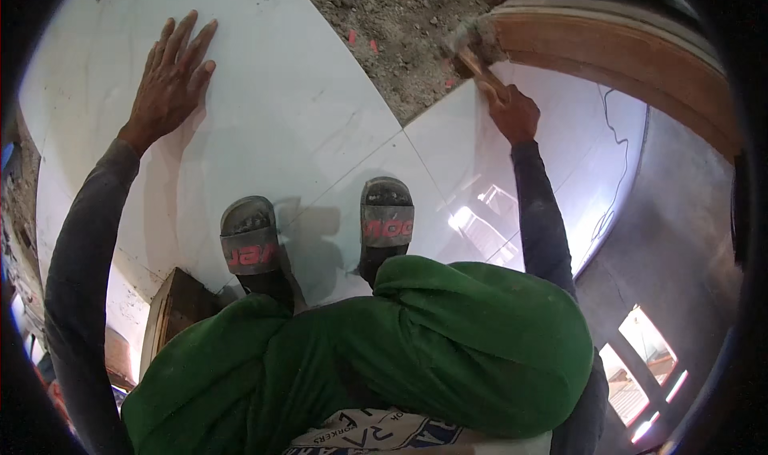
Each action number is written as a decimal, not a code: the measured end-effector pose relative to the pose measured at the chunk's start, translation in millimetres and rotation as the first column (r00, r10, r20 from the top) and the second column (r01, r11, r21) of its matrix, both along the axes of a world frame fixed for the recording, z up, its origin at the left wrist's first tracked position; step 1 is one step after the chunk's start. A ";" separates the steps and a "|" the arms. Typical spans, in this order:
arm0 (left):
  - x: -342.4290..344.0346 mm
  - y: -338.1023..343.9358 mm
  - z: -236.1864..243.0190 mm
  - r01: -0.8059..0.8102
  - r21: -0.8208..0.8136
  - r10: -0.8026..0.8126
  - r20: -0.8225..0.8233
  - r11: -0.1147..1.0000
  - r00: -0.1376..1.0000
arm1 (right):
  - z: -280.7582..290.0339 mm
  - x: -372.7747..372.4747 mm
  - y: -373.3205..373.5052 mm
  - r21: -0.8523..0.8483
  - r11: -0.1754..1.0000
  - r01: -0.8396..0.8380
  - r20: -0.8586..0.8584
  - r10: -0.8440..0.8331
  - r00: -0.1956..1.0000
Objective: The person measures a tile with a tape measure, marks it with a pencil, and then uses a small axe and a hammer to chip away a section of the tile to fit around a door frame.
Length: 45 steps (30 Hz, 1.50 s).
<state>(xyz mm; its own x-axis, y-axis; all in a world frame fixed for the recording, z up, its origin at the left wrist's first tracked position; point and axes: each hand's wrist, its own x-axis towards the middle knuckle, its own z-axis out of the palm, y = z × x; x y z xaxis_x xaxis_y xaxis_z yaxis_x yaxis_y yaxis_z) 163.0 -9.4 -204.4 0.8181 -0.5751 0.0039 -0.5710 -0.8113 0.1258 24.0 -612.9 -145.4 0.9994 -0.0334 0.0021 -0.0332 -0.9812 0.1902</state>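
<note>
My left hand [168,83] rests flat on a large white floor tile [280,63], palm down with the fingers stretched out; nothing is in it. My right hand [512,111] is wrapped round the wooden handle of a hammer [482,68]. The hammer's head is smeared by motion, over the rough ground by the tile edge and close to a brown wooden frame; whether it touches anything I cannot tell. Both my feet, in black slide sandals [387,223], stand on the white tiles between my hands.
Bare grey mortar or soil [416,39] with small red bits borders the tiles at the far side. A curved-looking brown wooden frame [592,63] runs along the far right. A thin cord [616,127] lies on the right tiles. A wooden block [170,311] stands near my left leg.
</note>
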 end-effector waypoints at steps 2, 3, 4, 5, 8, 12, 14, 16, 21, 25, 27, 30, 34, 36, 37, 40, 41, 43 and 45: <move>-1.3 -5.1 -3.5 0.036 -0.018 -0.036 0.004 0.999 0.999 | -18.8 -12.7 2.4 -0.108 0.981 0.164 -0.057 -0.171 0.984; -0.4 -5.4 -2.6 0.037 -0.016 -0.037 0.006 0.999 0.999 | -21.8 -17.2 -1.7 -0.106 0.981 0.165 -0.054 -0.171 0.984; -1.2 -2.7 -0.1 0.025 -0.008 -0.025 -0.003 1.000 1.000 | -12.7 -18.8 11.9 -0.005 1.000 0.021 -0.061 -0.021 0.998; -2.5 -0.4 1.0 0.014 0.001 -0.014 -0.012 1.000 1.000 | -7.6 -20.0 21.2 0.097 0.988 -0.123 -0.052 0.128 0.990; 0.7 3.4 -6.6 0.017 -0.008 -0.016 0.039 1.000 0.999 | -13.5 -12.4 -1.6 0.157 0.967 -0.200 0.000 0.203 0.979; 0.4 1.5 -3.1 0.041 -0.018 -0.041 0.015 0.999 0.999 | -23.0 -16.9 2.6 0.015 0.989 0.144 -0.035 -0.144 0.989; 2.6 -2.9 8.0 0.012 0.035 -0.011 -0.039 0.999 0.999 | -17.5 -19.4 -0.7 0.088 0.995 0.046 0.011 -0.047 0.999; 0.7 -4.9 0.7 0.039 0.073 -0.038 -0.023 0.997 0.999 | -25.9 -17.4 -13.1 0.077 0.986 0.148 -0.018 -0.147 0.989; 2.8 -11.0 18.0 0.079 0.073 -0.072 -0.096 0.994 0.993 | -29.5 -24.7 13.5 0.088 0.975 0.203 -0.030 -0.201 0.979; 6.6 -14.0 21.1 0.119 0.008 -0.117 -0.109 0.993 0.987 | -13.8 -27.9 36.3 0.251 0.870 0.424 -0.128 -0.405 0.905; 12.7 -4.0 18.3 0.199 0.024 -0.197 -0.074 0.980 0.978 | -6.7 -30.0 54.9 0.312 0.881 0.356 -0.132 -0.331 0.934; 7.2 -23.7 28.8 0.067 -0.063 -0.078 -0.201 0.996 0.976 | -0.1 -42.0 65.0 0.402 0.857 0.323 -0.167 -0.278 0.946; -9.2 -66.8 39.5 0.326 -0.104 -0.334 -0.064 0.940 0.940 | -11.3 -51.9 66.0 0.360 0.839 0.409 -0.163 -0.375 0.913; -27.3 -93.3 39.4 0.409 -0.084 -0.417 -0.123 0.908 0.900 | -17.2 -65.6 78.5 0.397 0.840 0.370 -0.126 -0.350 0.928; -35.1 -112.2 40.6 0.439 -0.166 -0.462 -0.150 0.883 0.874 | -20.0 -75.4 84.6 0.430 0.836 0.341 -0.058 -0.352 0.934; -53.8 -171.0 53.9 0.585 -0.142 -0.600 -0.268 0.798 0.753 | -22.6 -109.2 97.5 0.552 0.778 0.300 0.066 -0.399 0.914; -57.9 -185.3 47.5 0.607 -0.113 -0.611 -0.293 0.786 0.736 | -34.5 -130.2 96.0 0.458 0.855 0.242 0.136 -0.336 0.932; -50.9 -193.8 41.5 0.556 -0.106 -0.560 -0.300 0.824 0.772 | -35.4 -150.8 106.1 0.446 0.870 0.212 0.219 -0.336 0.916; -26.6 -201.4 44.6 0.474 -0.102 -0.484 -0.248 0.874 0.839 | -38.4 -178.3 102.2 0.509 0.791 0.341 0.168 -0.479 0.861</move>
